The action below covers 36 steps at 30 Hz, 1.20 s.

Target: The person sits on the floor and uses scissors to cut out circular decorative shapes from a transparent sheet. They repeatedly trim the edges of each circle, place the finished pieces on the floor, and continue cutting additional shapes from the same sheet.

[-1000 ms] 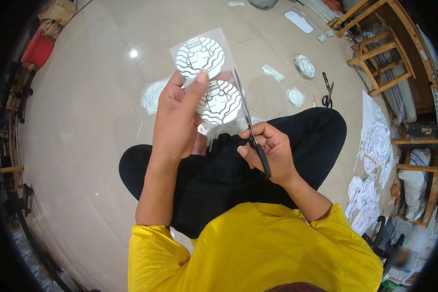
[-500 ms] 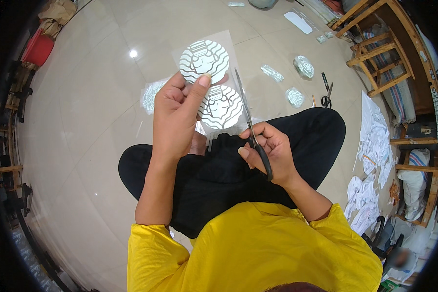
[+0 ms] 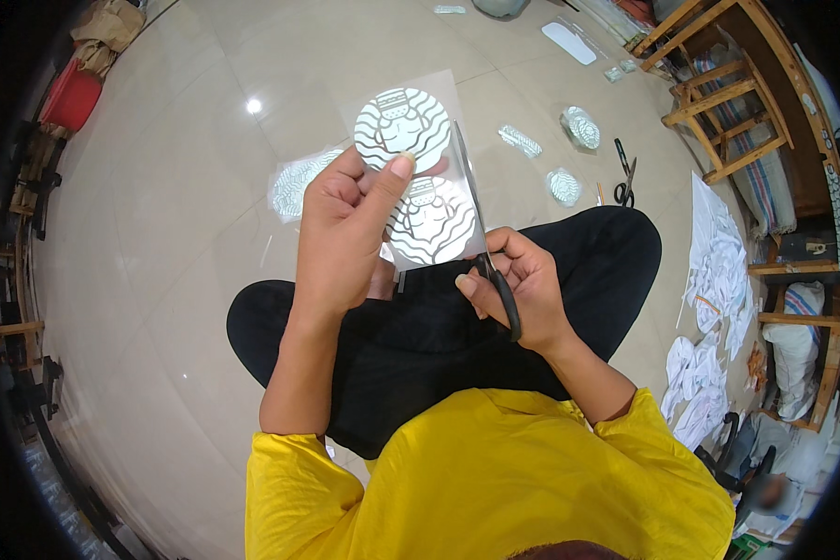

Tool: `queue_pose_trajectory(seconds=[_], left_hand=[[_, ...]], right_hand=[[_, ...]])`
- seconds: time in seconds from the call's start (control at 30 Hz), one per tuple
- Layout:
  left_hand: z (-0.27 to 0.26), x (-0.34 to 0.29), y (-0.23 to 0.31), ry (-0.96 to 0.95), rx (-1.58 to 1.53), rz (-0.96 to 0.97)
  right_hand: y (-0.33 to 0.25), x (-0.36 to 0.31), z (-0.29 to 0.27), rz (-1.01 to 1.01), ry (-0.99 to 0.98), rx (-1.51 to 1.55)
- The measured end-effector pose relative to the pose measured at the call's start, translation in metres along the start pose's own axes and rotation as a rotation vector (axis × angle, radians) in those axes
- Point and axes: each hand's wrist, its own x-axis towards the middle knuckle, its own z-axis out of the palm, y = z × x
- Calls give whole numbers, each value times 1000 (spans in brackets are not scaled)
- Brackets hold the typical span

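Observation:
My left hand pinches a clear plastic sheet between thumb and fingers. Two round, pale decals with wavy dark lines sit on it, an upper decal under my thumb tip and a lower decal below that. In my right hand is a pair of scissors with black handles. Their blades point up along the sheet's right edge, right beside the lower decal. Whether the blades are parted is hard to make out.
On the tiled floor lie round decal stacks, another decal sheet and a second pair of scissors. White scraps are heaped at the right, by a wooden stool. A red tub stands far left.
The sheet in my left hand has moved slightly down and right, so its right edge now meets the scissor blades. My right hand has shifted only a little.

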Motion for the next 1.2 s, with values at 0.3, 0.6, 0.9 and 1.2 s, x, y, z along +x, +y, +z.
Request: queue_pose_trajectory(seconds=[0.3, 0.6, 0.9, 1.2], left_hand=[[1, -2, 1, -18, -4, -38], [6, -6, 3, -26, -14, -64], [4, -9, 9, -89, 4, -99], [7, -11, 10, -95, 2, -112]], right_hand=[[2, 1, 0, -2, -5, -2], [-3, 6, 0, 18, -8, 86], [-9, 11, 2, -38, 26, 104], [-11, 12, 2, -16, 47, 91]])
